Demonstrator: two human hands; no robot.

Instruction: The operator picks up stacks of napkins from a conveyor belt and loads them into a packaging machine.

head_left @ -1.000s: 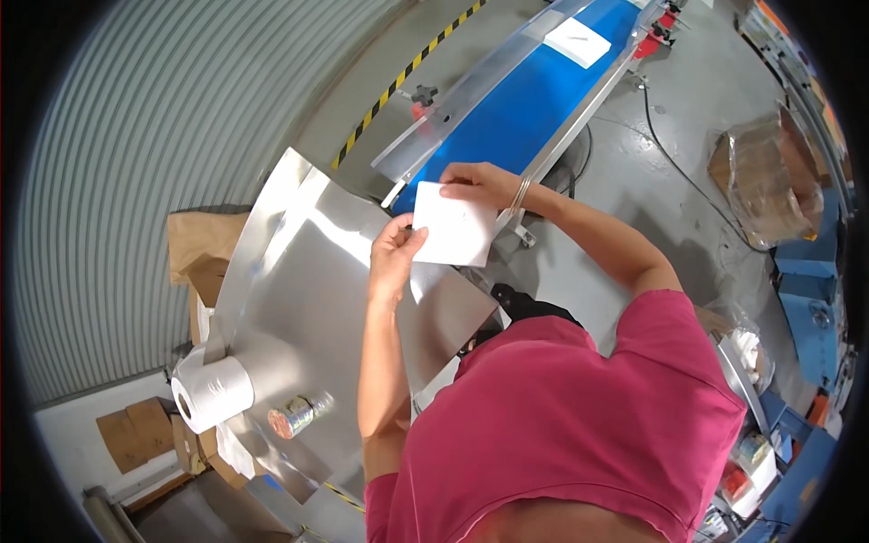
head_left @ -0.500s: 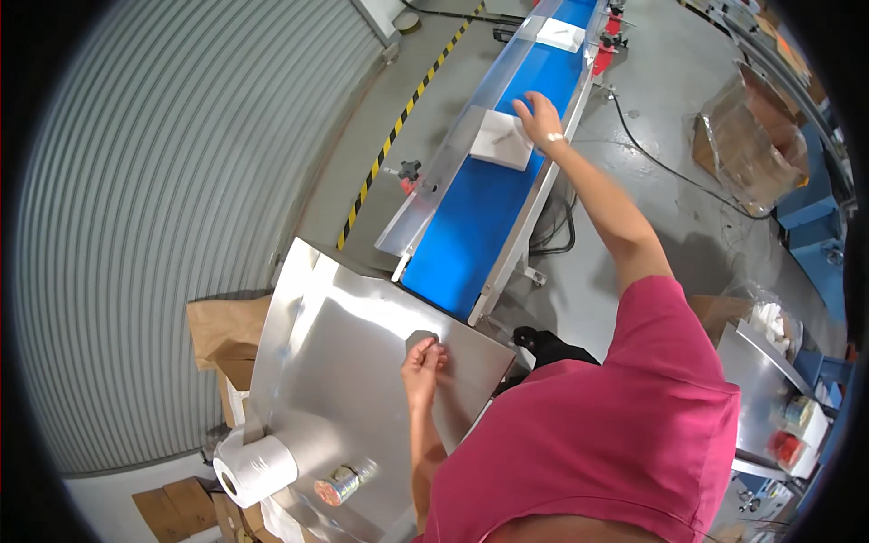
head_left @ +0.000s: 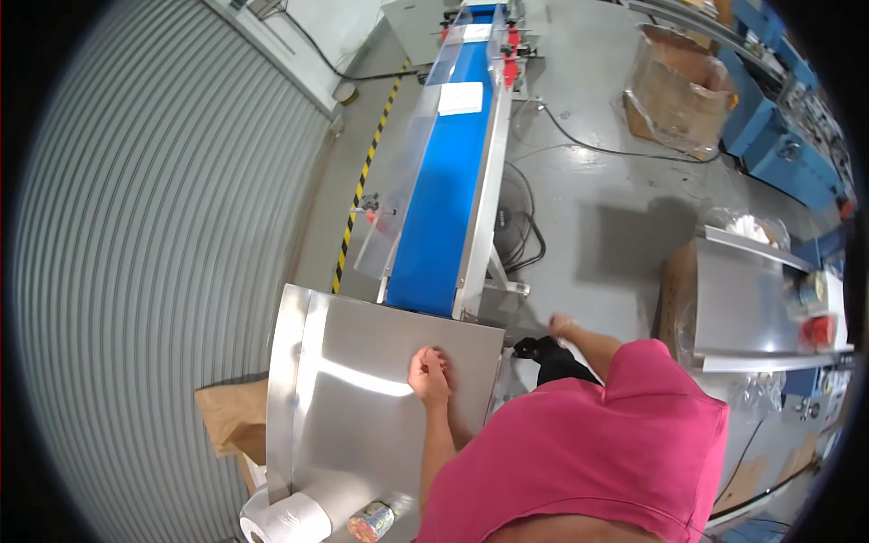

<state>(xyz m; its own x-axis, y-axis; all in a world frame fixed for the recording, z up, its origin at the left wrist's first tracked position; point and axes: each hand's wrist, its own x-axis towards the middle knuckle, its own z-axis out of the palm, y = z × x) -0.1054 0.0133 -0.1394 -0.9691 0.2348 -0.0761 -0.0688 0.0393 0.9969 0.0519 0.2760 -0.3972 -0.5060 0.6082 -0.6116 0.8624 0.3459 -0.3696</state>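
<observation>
My left hand [head_left: 430, 375] rests low over the bare steel table [head_left: 362, 353], with its fingers curled in. Whether anything small is inside the curl is hidden. My right hand [head_left: 563, 327] is drawn back close to my body, right of the table; its fingers are smeared and partly hidden. Beyond the table runs a blue conveyor belt [head_left: 436, 208]. On it lies a flat white pad or stack [head_left: 460, 98], out of reach of both hands. Farther up, a second white stack [head_left: 478, 33] sits between the guides.
A clear side guard [head_left: 412, 181] edges the belt's left. On the table's near left are a white roll [head_left: 299, 523] and a roll of tape [head_left: 371, 522]. A brown paper bag [head_left: 233, 414] hangs beside it. Right are a bagged carton [head_left: 674, 100], floor cables and another steel table [head_left: 738, 303].
My right hand has left the white stack on the belt and come back near my body. The nearest white stack now lies farther from the belt's near end. The view has turned.
</observation>
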